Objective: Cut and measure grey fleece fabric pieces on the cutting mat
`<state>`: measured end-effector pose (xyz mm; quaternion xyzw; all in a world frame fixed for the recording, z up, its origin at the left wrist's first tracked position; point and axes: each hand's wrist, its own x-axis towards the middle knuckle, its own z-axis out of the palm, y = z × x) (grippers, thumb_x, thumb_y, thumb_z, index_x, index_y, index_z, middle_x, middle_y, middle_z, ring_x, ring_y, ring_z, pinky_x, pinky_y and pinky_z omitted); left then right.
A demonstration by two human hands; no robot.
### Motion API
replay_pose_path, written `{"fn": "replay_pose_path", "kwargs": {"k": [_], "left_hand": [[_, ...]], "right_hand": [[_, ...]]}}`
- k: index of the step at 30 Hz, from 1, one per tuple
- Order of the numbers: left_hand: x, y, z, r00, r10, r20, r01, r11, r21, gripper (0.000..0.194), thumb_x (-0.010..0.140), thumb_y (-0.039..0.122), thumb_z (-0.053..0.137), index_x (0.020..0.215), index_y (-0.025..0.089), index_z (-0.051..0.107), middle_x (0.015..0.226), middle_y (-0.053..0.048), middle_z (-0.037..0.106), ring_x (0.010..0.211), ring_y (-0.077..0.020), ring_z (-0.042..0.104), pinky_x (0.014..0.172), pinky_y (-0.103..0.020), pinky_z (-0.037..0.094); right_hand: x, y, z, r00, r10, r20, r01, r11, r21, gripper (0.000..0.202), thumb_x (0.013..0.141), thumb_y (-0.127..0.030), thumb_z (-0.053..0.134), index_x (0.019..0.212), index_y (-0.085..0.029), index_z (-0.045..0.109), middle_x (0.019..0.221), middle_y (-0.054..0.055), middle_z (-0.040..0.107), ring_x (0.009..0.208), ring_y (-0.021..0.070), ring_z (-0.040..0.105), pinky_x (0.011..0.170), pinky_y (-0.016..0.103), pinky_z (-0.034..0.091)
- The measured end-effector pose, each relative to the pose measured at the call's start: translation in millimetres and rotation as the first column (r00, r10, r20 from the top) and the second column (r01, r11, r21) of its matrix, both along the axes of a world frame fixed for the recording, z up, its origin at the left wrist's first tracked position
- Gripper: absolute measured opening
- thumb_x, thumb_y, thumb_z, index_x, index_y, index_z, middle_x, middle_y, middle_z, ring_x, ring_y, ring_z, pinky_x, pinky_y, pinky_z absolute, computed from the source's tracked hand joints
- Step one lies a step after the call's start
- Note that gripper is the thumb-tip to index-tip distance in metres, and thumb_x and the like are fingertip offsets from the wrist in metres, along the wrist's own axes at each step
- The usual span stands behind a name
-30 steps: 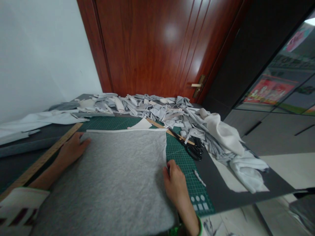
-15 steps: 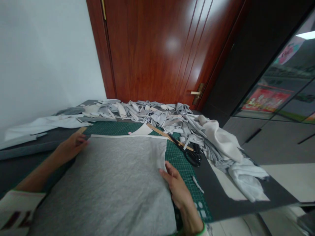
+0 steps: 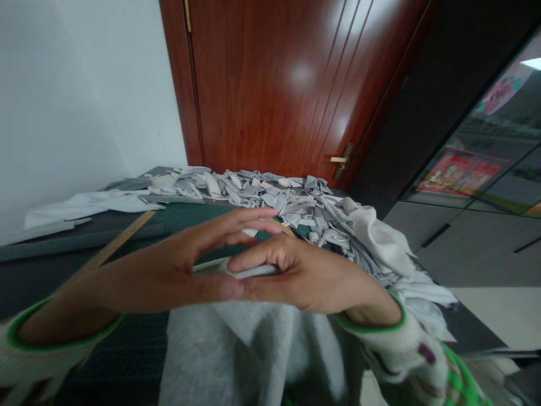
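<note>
A grey cloth point(image 3: 253, 344) with a pale edge strip hangs in folds from my hands, close to the camera. My left hand point(image 3: 194, 262) comes in from the left, its thumb along the cloth's upper edge and its fingers stretched over toward the right hand. From the right, my right hand point(image 3: 296, 273) holds the same edge between thumb and curled index finger. The two thumbs meet at the middle. Part of the pale strip shows in the gap between the fingers and thumbs.
A green cutting mat point(image 3: 190, 217) lies on the dark table point(image 3: 469, 327). A wooden ruler point(image 3: 127, 232) lies at the left. Grey and white scraps point(image 3: 274, 197) are heaped along the back, before a brown door point(image 3: 262, 84). A pale cloth point(image 3: 380, 237) lies at the right.
Both hands have come together at the centre and risen toward the camera. The cloth, spread out before, now hangs gathered in folds. The left ruler is uncovered, and the black scissors are mostly hidden.
</note>
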<state>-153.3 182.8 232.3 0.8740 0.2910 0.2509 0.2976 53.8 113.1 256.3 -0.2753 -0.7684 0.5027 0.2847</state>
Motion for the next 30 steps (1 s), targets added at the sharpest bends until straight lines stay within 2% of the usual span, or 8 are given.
{"fn": "replay_pose_path", "kwargs": {"k": [2,4,7,9,15,20,24,30], "left_hand": [[12.5,-8.4,6.6,0.988,-0.141,0.066,0.142,0.99,-0.003,0.071,0.074,0.062,0.071,0.138,0.036,0.052,0.133,-0.001,0.063,0.122,-0.0275,0.059,0.098,-0.039,0.052],[15.3,-6.6,7.7,0.981,-0.164,0.099,0.165,0.986,-0.002,0.055,0.079,0.052,0.071,0.13,0.037,0.059,0.117,0.001,0.07,0.105,-0.0249,0.069,0.084,-0.035,0.056],[9.1,1.9,7.0,0.982,-0.189,-0.016,0.189,0.982,0.002,0.022,0.082,0.049,0.067,0.094,0.033,0.075,0.072,0.005,0.071,0.06,-0.0186,0.067,0.053,-0.029,0.049],[2.9,4.6,9.9,0.977,-0.183,-0.111,0.185,0.983,0.014,0.027,0.084,0.052,0.062,0.074,0.031,0.076,0.058,0.005,0.064,0.049,-0.0169,0.06,0.047,-0.029,0.044],[-19.7,2.0,41.2,0.978,0.183,-0.101,-0.156,0.96,0.233,0.05,0.064,0.074,0.062,0.074,0.027,0.076,0.079,0.003,0.068,0.076,-0.0238,0.068,0.068,-0.033,0.052],[-43.9,8.2,59.8,0.877,0.439,-0.194,-0.366,0.873,0.323,0.065,0.052,0.074,0.068,0.088,0.021,0.077,0.093,0.007,0.065,0.102,-0.0325,0.066,0.092,-0.043,0.048],[-52.5,14.1,62.3,0.869,0.418,-0.266,-0.323,0.885,0.335,0.066,0.054,0.074,0.065,0.087,0.018,0.076,0.091,0.008,0.065,0.097,-0.0288,0.066,0.09,-0.038,0.047],[-58.9,16.2,67.9,0.863,0.444,-0.239,-0.377,0.883,0.278,0.075,0.051,0.075,0.063,0.089,0.013,0.075,0.081,0.007,0.064,0.087,-0.0235,0.067,0.086,-0.038,0.049]], "right_hand": [[-3.7,0.0,7.7,0.998,-0.055,0.041,0.051,0.993,0.108,0.015,0.088,-0.013,0.059,0.074,-0.019,0.063,0.088,-0.004,0.063,0.089,0.0103,0.058,0.083,0.021,0.044],[1.3,-2.4,11.1,0.983,-0.166,0.077,0.154,0.978,0.141,0.012,0.088,-0.017,0.061,0.076,-0.018,0.063,0.083,-0.004,0.061,0.081,0.0091,0.056,0.076,0.019,0.044],[19.6,-9.8,13.7,0.961,-0.243,0.131,0.241,0.97,0.032,0.019,0.083,-0.03,0.07,0.073,-0.018,0.06,0.066,-0.007,0.053,0.062,0.0067,0.048,0.055,0.016,0.038],[33.2,-15.3,14.4,0.959,-0.232,0.162,0.245,0.967,-0.065,0.025,0.08,-0.036,0.074,0.071,-0.017,0.059,0.061,-0.008,0.049,0.056,0.0059,0.043,0.048,0.016,0.032],[66.9,-21.4,-3.8,0.954,-0.15,0.261,0.197,0.966,-0.166,0.028,0.08,-0.044,0.072,0.075,-0.018,0.065,0.067,-0.005,0.053,0.061,0.0088,0.046,0.058,0.021,0.04],[91.5,-26.4,-17.4,0.874,-0.391,0.287,0.393,0.918,0.053,0.032,0.086,-0.045,0.066,0.068,-0.02,0.059,0.062,-0.006,0.043,0.058,0.0094,0.04,0.055,0.022,0.033],[101.8,-36.8,-7.8,0.765,-0.636,0.097,0.561,0.734,0.384,0.027,0.092,-0.04,0.057,0.073,-0.021,0.055,0.068,-0.005,0.045,0.065,0.0111,0.042,0.061,0.023,0.036],[111.1,-46.1,11.4,0.588,-0.789,-0.181,0.696,0.378,0.611,0.02,0.094,-0.035,0.053,0.078,-0.023,0.051,0.068,-0.005,0.04,0.06,0.0109,0.036,0.056,0.025,0.03]]}}
